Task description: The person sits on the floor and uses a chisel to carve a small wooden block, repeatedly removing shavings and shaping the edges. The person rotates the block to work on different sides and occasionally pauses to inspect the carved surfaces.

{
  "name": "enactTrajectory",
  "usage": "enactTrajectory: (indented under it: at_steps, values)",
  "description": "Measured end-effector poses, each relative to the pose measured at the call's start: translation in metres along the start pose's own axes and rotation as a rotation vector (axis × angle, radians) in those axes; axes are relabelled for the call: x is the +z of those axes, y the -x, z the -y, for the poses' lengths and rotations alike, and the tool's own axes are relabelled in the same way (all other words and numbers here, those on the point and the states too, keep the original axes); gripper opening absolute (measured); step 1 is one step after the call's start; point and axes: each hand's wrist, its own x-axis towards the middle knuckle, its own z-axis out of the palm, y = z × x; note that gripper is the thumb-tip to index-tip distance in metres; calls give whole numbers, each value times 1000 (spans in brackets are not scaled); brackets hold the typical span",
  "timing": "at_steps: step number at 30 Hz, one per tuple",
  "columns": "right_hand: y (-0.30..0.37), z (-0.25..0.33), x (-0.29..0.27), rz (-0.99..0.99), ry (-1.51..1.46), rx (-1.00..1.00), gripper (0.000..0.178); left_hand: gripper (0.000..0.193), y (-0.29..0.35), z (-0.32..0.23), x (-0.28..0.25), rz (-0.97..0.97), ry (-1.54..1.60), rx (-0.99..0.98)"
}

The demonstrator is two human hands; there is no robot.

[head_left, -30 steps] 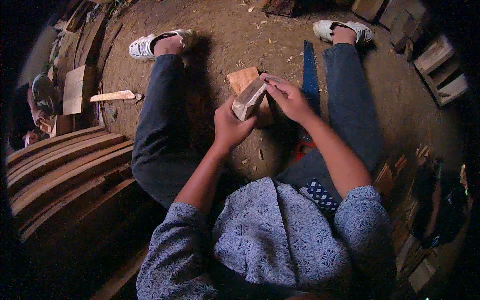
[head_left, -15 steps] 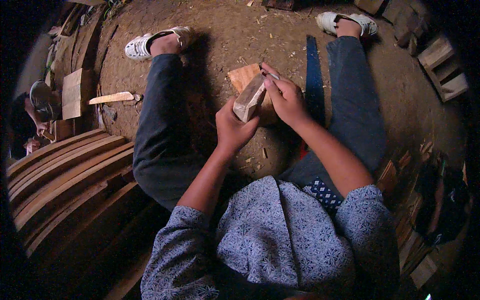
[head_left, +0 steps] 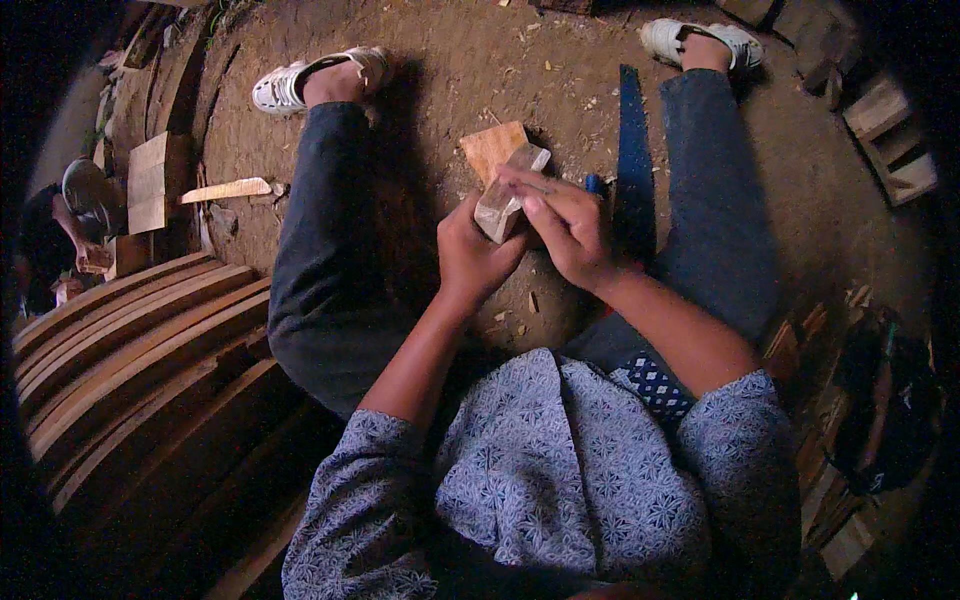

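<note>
Between my spread legs, my left hand [head_left: 475, 245] is closed round a small wood block [head_left: 497, 212] with a pale cut end, holding it tilted. My right hand [head_left: 570, 225] lies against the block's upper right side, its fingers bent over the edge. A short blue piece [head_left: 594, 184] shows beside the right hand's knuckles; whether the hand grips it cannot be made out. Behind the held block is a lighter, orange-brown wood piece [head_left: 492, 146], partly covered by it. To the right of my hands, a long tapering blue strip [head_left: 633, 150] resembling a saw blade lies beside my right leg.
Long curved-looking boards [head_left: 130, 330] are stacked at the left. A knife-shaped pale wood piece [head_left: 230, 191] lies near a square board [head_left: 148, 183]. Another person's hand [head_left: 95, 260] shows at far left. A wooden frame [head_left: 890, 140] and scrap wood [head_left: 825, 500] are at the right.
My right hand has come down from the block's far end, where a thin light item showed at its fingertips, to the side of the block. The left hand keeps its hold.
</note>
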Motion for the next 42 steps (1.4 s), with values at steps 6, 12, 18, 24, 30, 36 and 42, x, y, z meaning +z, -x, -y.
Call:
enactTrajectory:
  at_steps: [6, 12, 18, 24, 30, 36, 42]
  values:
    - [-7, -29, 0, -96, -99, 215, 31, 34, -5, -3, 1, -13, -9, 3]
    - [-11, -52, -7, -113, 27, 25, 31, 36, -3, -1, 1, -13, -38, -15]
    - [-19, -33, -20, -260, -38, 350, 30, 37, -3, 7, -2, -12, 19, -16]
    - [-11, -46, -15, -8, -108, 242, 34, 36, -5, -5, 0, -27, -1, -18]
    - [-9, -51, 5, -104, -226, 159, 33, 34, -8, -4, -1, -25, -20, -22]
    - [-5, -18, 11, -73, -159, 164, 31, 32, -4, -1, 3, -66, 6, -57]
    - [1, -8, 4, -97, -71, -40, 27, 34, -1, -5, 1, -31, 0, -33]
